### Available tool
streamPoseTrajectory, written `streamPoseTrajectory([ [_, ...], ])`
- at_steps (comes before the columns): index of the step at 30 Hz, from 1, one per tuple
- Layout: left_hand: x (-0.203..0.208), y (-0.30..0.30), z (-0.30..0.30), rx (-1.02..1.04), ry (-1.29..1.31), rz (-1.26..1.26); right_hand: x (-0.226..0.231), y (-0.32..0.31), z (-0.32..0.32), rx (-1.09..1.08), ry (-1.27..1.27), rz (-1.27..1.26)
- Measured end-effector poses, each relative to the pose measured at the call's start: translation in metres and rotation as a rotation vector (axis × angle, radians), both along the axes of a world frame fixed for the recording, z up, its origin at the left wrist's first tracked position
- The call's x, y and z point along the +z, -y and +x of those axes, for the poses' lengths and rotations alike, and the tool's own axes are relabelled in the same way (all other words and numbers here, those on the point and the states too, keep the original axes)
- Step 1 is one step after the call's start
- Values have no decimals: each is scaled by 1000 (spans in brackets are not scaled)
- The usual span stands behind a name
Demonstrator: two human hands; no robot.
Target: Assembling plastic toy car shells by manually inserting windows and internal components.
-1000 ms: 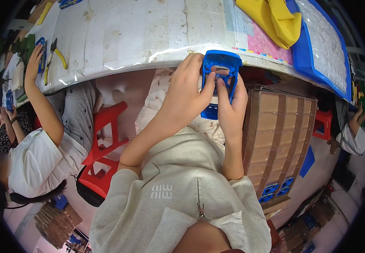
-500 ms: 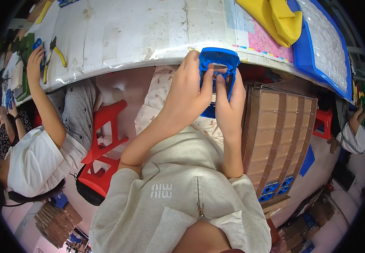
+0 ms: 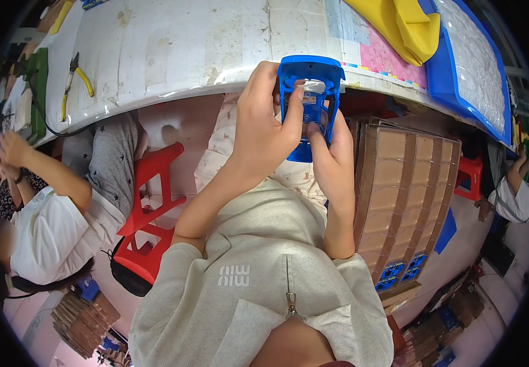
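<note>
- Far left on the white worktable [image 3: 172,43], yellow-handled pliers [image 3: 72,79] lie untouched; a seated co-worker [image 3: 50,214] sits at my left with an arm raised toward that end of the table, beside a red stool [image 3: 151,202].
- My left hand [image 3: 264,131] wraps the left side of the blue plastic toy-car body [image 3: 310,98], thumb up over its top face, fingers curled narrow and firm around it.
- The toy-car body sits upright in front of my chest, just at the near edge of the table, its nose pointing away from me, a clear window insert [image 3: 313,101] showing in its middle.
- My right hand [image 3: 331,159] grips it from below and right, with a fingertip pushed up against the clear insert.
- I judge I am mid-way through seating that insert in the shell; the next move calls for steady thumb pressure while the left hand braces the body.
- Right of me stand stacked brown cardboard trays [image 3: 405,189], and a yellow cloth [image 3: 408,27] lies by a blue tray [image 3: 460,79] on the far right.
- Compared with a second ago, the body is tipped more upright and my right fingertip has crept higher on it; the co-worker's arm has come off the table.
</note>
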State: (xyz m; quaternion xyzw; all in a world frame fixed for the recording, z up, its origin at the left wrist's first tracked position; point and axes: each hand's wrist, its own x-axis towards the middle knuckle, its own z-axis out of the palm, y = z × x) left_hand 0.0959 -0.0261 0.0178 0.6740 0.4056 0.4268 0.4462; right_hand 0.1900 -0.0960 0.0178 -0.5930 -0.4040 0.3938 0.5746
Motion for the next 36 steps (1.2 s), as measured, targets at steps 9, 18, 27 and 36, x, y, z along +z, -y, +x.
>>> streamPoseTrajectory([
  [9,-9,-1,7,20,113,99,-2,-1,2,-24,15,-22],
  [18,-12,21,5,-55,182,49,-11,-11,0,-106,57,40],
  [27,-31,-45,-43,48,-50,-222,-28,13,-22,149,423,227],
  [36,-8,-202,-181,299,-928,252,-87,189,132,-988,899,-280],
])
